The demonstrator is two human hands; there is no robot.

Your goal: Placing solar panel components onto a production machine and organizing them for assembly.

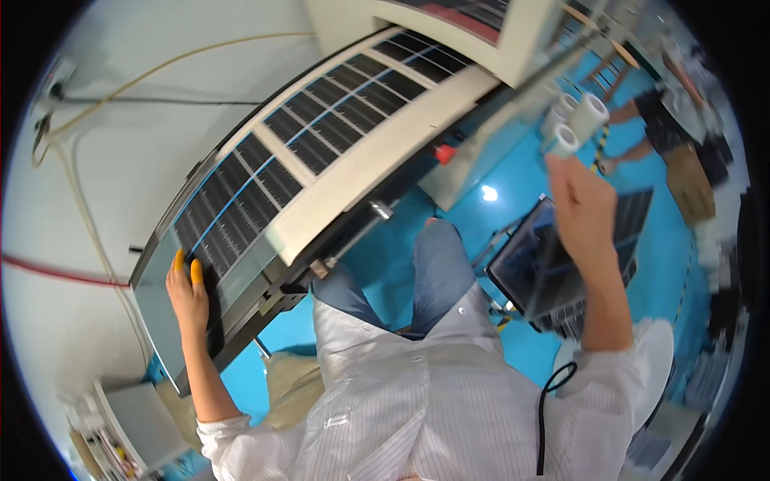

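Observation:
A long table with a glass-edged top runs from lower left to upper centre. On it lie rows of dark solar cells (249, 192) with pale gaps and blue lines along them, on a white sheet (337, 192). My left hand (188, 297), with yellow finger covers on two fingers, rests by the near end of the rows, its fingers stretched and apart. My right hand (584, 204) is raised on the right with its fingers closed together; what they hold, if anything, is hidden. Below it, dark flat panels (513, 272) lean on a stand beside my knee.
A white machine housing (521, 48) stands at the table's far end. A red knob (444, 154) sits on the table's front side. White rolls (589, 112) stand at upper right, near another person's legs (630, 152) and a cardboard box (690, 184). Cables (184, 60) hang on the left.

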